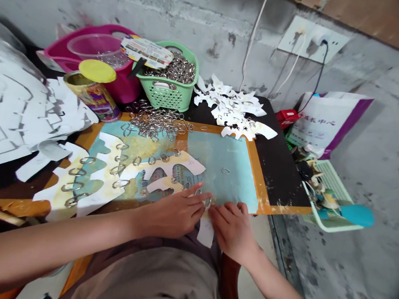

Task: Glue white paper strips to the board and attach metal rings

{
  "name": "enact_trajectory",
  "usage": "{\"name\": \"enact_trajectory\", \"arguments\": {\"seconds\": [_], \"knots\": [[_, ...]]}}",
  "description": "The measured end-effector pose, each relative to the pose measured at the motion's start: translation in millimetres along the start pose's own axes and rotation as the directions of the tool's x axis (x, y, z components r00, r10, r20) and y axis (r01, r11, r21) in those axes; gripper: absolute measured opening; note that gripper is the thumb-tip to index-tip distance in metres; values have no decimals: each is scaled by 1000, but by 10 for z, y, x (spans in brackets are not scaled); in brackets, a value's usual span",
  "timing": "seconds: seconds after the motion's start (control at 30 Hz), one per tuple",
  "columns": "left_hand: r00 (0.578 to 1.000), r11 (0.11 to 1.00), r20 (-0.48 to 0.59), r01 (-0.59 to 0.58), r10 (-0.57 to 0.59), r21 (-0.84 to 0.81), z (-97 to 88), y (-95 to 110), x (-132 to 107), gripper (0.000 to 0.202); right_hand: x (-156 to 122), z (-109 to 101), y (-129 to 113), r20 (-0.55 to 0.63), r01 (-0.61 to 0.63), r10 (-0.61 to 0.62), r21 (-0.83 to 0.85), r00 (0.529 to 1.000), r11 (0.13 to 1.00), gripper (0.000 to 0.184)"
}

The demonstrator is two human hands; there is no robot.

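Observation:
At the table's front edge, my left hand (179, 212) and my right hand (234, 231) meet over a white curved cut-out piece (206, 233) that hangs partly below the edge. My left index and middle fingers point outward, while its other fingers curl against the piece. My right fingers are closed on its right side, and their tips hide part of it. An oval metal ring (207, 201) shows between the hands. Left of them lie other white cut-out pieces (160, 168) with metal rings along their edges. One loose ring (225, 171) lies on the light blue sheet (220, 151).
Loose metal rings (153, 122) are heaped behind the pieces. A green basket (169, 95) of rings, a pink basket (124, 82) and a tin (102, 101) stand at the back. White pieces pile up (233, 104) back right; a pale green basket (340, 182) sits right.

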State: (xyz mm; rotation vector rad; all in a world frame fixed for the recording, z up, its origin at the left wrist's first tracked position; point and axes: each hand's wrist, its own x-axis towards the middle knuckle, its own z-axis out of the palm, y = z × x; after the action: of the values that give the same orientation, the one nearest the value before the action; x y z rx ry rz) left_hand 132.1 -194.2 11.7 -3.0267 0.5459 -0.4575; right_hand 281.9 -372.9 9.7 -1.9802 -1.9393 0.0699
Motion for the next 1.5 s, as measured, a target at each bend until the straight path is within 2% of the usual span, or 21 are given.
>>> {"name": "enact_trajectory", "arguments": {"seconds": [0.1, 0.17, 0.2, 0.27, 0.3, 0.33, 0.43, 0.57, 0.7, 0.83, 1.03, 1.13, 1.23, 1.3, 1.33, 1.37, 1.4, 1.47, 1.5], "knots": [[997, 998, 40, 63, -63, -17, 1, 61, -87, 33, -30, -70, 59, 10, -88, 89, 246, 996, 965, 21], [992, 993, 58, 112, -111, -26, 12, 93, -124, 34, -62, -67, 168, -79, -205, 268, 451, 960, 868, 21], [988, 989, 60, 143, -140, -35, 17, 106, -134, 34, -80, -51, 233, -163, -262, 393, 515, 905, 816, 22], [978, 976, 38, 209, -207, -64, 22, 130, -140, 34, -118, -1, 353, -356, -375, 579, 498, 734, 782, 23], [970, 966, 25, 243, -242, -82, 23, 142, -139, 34, -135, 29, 399, -429, -437, 598, 420, 677, 796, 27], [961, 956, 8, 276, -276, -103, 24, 157, -138, 34, -149, 61, 431, -469, -497, 586, 312, 661, 810, 34], [929, 919, -39, 356, -367, -172, 32, 207, -138, 32, -166, 145, 453, -402, -625, 581, 28, 707, 780, 51], [893, 881, -64, 423, -445, -213, 31, 250, -145, 43, -92, 169, 423, -268, -711, 669, -98, 693, 697, 59], [895, 878, -39, 426, -444, -217, 1, 252, -140, 50, 81, 93, 468, -170, -769, 750, -166, 639, 618, 62], [894, 883, -66, 422, -443, -206, 2, 275, -164, 37, 294, 14, 634, -65, -819, 823, -174, 564, 547, 57], [886, 888, -121, 425, -448, -176, 115, 389, -230, 36, 484, 10, 838, -56, -851, 861, -198, 505, 486, 60], [877, 882, -120, 447, -465, -149, 155, 438, -241, 38, 336, -24, 776, -20, -832, 849, -212, 528, 512, 57], [868, 872, -108, 470, -485, -140, 186, 468, -256, 41, 37, -94, 613, -13, -776, 789, -191, 614, 601, 58], [866, 871, -114, 471, -486, -136, 210, 486, -271, 42, -134, -130, 449, -122, -696, 685, -114, 718, 709, 58], [865, 872, -122, 472, -487, -131, 220, 496, -279, 42, -186, -134, 350, -194, -645, 628, -30, 753, 764, 57], [862, 871, -133, 475, -490, -125, 227, 507, -287, 42, -211, -126, 243, -247, -605, 605, 86, 757, 792, 56], [857, 869, -147, 480, -493, -118, 231, 519, -296, 42, -210, -105, 133, -257, -581, 622, 222, 740, 783, 53], [847, 866, -180, 489, -501, -107, 228, 545, -315, 41, -146, -27, -68, -83, -558, 662, 466, 745, 687, 52], [841, 863, -194, 495, -505, -103, 224, 558, -325, 41, -95, 24, -148, -7, -553, 658, 536, 753, 638, 53]]}}
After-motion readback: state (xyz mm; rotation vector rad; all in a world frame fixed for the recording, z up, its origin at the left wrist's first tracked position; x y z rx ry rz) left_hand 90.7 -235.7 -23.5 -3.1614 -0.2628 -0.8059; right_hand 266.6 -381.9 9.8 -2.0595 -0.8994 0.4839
